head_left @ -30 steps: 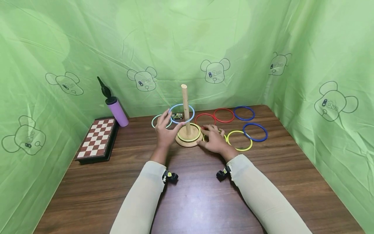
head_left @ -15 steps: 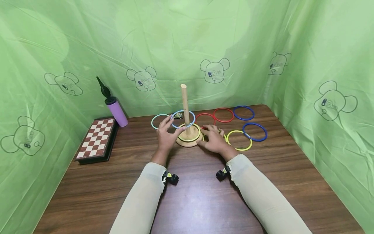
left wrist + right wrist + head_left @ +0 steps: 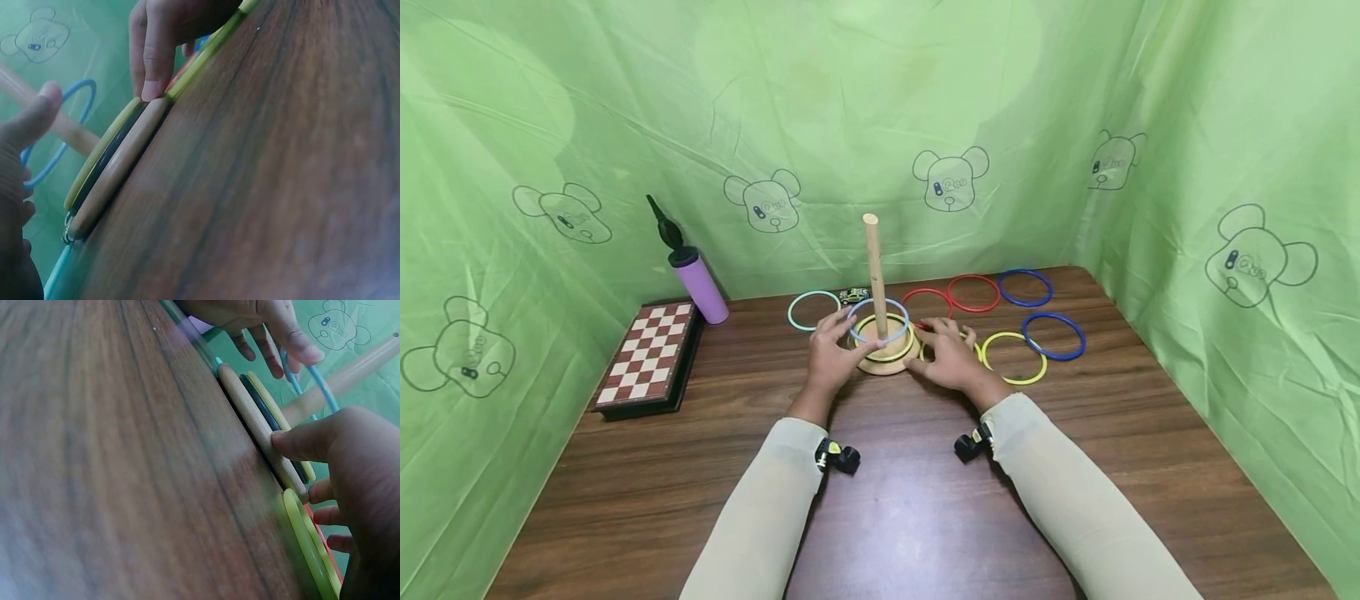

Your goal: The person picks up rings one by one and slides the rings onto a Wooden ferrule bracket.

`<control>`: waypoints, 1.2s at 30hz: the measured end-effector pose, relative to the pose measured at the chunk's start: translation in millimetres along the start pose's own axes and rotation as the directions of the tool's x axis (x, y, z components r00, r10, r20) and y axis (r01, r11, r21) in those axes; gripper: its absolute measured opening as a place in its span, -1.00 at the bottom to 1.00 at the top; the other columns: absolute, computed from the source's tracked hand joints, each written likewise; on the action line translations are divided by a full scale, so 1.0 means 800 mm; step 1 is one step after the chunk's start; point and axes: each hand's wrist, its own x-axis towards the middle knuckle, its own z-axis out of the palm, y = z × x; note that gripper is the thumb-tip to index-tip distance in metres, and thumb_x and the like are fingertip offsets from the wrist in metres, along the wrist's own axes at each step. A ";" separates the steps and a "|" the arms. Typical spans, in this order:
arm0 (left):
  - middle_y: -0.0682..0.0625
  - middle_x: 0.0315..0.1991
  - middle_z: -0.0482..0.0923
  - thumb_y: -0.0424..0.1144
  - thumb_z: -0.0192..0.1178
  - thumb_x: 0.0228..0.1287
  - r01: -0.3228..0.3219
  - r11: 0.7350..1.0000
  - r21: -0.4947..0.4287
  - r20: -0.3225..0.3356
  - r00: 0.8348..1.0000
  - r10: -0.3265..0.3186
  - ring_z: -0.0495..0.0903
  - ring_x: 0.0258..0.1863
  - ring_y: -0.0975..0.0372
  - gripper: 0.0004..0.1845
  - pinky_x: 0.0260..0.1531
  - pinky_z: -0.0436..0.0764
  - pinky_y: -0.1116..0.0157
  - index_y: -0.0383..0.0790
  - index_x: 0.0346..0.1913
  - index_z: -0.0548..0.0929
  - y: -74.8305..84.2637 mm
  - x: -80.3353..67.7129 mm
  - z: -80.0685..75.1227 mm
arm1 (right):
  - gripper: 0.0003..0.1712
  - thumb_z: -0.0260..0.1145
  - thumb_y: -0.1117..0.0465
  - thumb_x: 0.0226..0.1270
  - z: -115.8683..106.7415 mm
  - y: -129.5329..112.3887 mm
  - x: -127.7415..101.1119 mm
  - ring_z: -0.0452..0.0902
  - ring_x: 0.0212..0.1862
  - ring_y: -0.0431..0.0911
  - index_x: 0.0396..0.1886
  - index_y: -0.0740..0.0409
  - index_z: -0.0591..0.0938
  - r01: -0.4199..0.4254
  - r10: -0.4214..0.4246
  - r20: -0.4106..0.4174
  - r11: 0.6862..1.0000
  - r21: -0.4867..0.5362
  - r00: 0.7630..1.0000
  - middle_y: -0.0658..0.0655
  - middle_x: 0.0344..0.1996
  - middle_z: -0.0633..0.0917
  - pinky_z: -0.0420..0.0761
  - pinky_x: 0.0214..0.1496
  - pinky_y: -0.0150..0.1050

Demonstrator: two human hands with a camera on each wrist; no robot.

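One light-blue ring (image 3: 878,319) now lower on peg (image 3: 874,275) | left hand (image 3: 831,357) grip pinches it | right hand (image 3: 951,358) flat, steadying base (image 3: 886,360)

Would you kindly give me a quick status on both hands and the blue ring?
Left hand holds light blue ring around peg, above base. Right hand steadies base, thumb on rim. Yellow ring already on base; nothing blocking.

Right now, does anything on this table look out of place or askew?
Two things. A toy car sits behind the peg, among the rings, the one thing that doesn't belong to the ring set. The blue ring round the peg hangs tilted above the base, pinched by the left hand. Nothing looks spilled or broken.
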 end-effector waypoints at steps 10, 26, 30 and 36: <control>-0.33 0.42 0.63 -0.12 0.82 -0.11 0.055 0.998 0.042 0.087 0.995 -0.059 0.49 0.50 -0.25 -0.13 0.58 0.36 -0.22 -0.56 0.23 0.72 -0.001 -0.003 0.001 | -0.14 0.45 -0.20 0.44 0.002 0.002 0.000 0.17 0.68 0.30 0.59 0.12 0.54 -0.003 0.003 0.004 1.000 0.014 1.000 0.26 0.62 0.43 -0.12 0.58 0.64; -0.30 0.45 0.62 -0.08 0.79 -0.02 0.081 0.992 0.100 0.154 0.983 -0.096 0.45 0.53 -0.31 -0.16 0.60 0.30 -0.30 -0.50 0.27 0.72 0.002 -0.004 0.000 | -0.14 0.47 -0.18 0.41 0.005 0.005 0.003 0.17 0.68 0.30 0.59 0.10 0.54 0.000 0.000 -0.006 1.000 0.006 1.000 0.25 0.61 0.44 -0.11 0.58 0.64; -0.27 0.45 0.62 -0.09 0.77 0.01 0.084 0.990 0.115 0.176 0.979 -0.104 0.46 0.54 -0.27 -0.18 0.60 0.33 -0.27 -0.50 0.28 0.72 0.002 -0.004 -0.001 | -0.14 0.47 -0.17 0.40 0.005 0.004 0.003 0.18 0.67 0.30 0.59 0.10 0.55 0.004 -0.004 -0.012 1.000 0.007 1.000 0.26 0.60 0.45 -0.11 0.58 0.64; -0.31 0.44 0.62 -0.10 0.78 -0.02 0.058 0.991 0.124 0.180 0.980 -0.080 0.47 0.53 -0.30 -0.16 0.60 0.27 -0.32 -0.46 0.31 0.71 0.001 -0.004 -0.001 | -0.13 0.47 -0.19 0.39 0.005 0.004 0.002 0.18 0.67 0.29 0.59 0.09 0.55 0.000 0.000 -0.009 1.000 0.000 1.000 0.24 0.60 0.45 -0.09 0.58 0.63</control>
